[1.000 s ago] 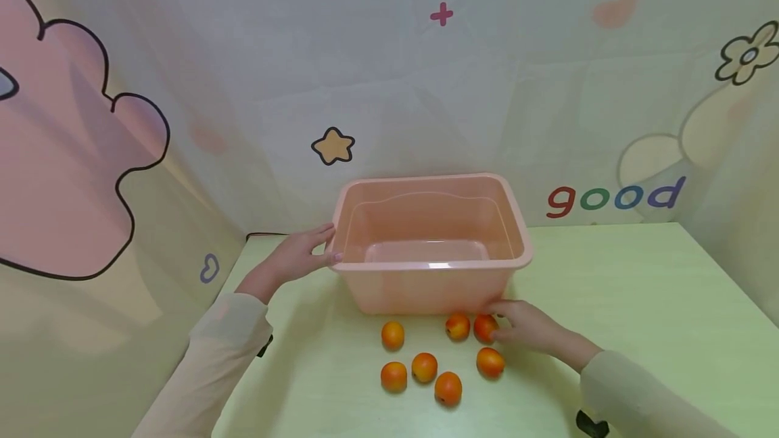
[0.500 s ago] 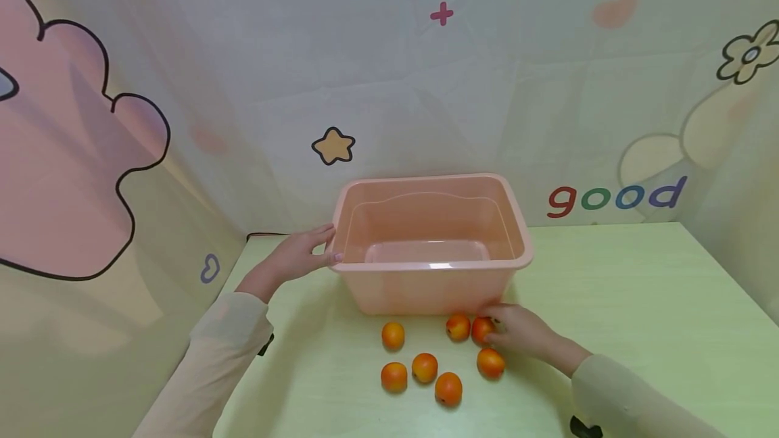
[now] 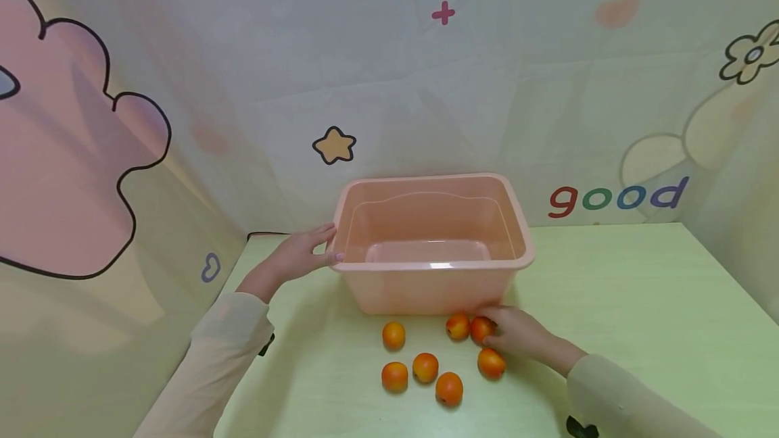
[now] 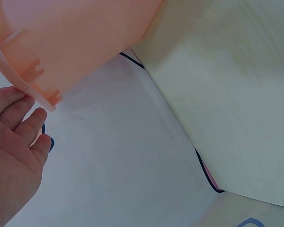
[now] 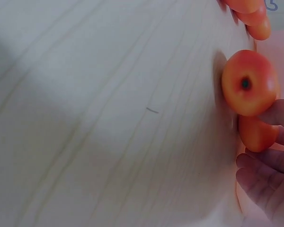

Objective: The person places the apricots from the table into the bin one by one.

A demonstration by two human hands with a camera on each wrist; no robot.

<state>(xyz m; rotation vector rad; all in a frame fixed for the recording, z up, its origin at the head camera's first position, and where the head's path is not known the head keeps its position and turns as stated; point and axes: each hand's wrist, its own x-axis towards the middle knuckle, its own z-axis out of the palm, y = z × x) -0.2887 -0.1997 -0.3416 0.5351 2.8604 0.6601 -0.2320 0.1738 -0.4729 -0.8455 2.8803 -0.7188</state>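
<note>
A pink plastic tub (image 3: 435, 289) stands on the table, and my left hand (image 3: 295, 255) holds its left rim, thumb at the front corner. In the left wrist view the fingers (image 4: 26, 125) of that hand bend up against the rim's edge. My right hand (image 3: 520, 333) is low in front of the tub's right front corner. Thumb and fingers close around a small orange-red fruit (image 3: 481, 331), partly hidden by the hand. A similar fruit (image 3: 458, 326) sits just left of it. Another fruit (image 3: 491, 363) lies nearer me and shows large, dimple outward, in the right wrist view.
Several more orange-red fruits lie before the tub, among them one fruit (image 3: 393, 335) at the left and one fruit (image 3: 449, 389) nearest me. The pale green table (image 3: 608, 289) backs onto a printed cloth (image 3: 389, 86) close behind the tub.
My right hand has shifted slightly left and closed in around the fruit, which has moved a little left toward its neighbour. The left hand and the tub stay where they were.
</note>
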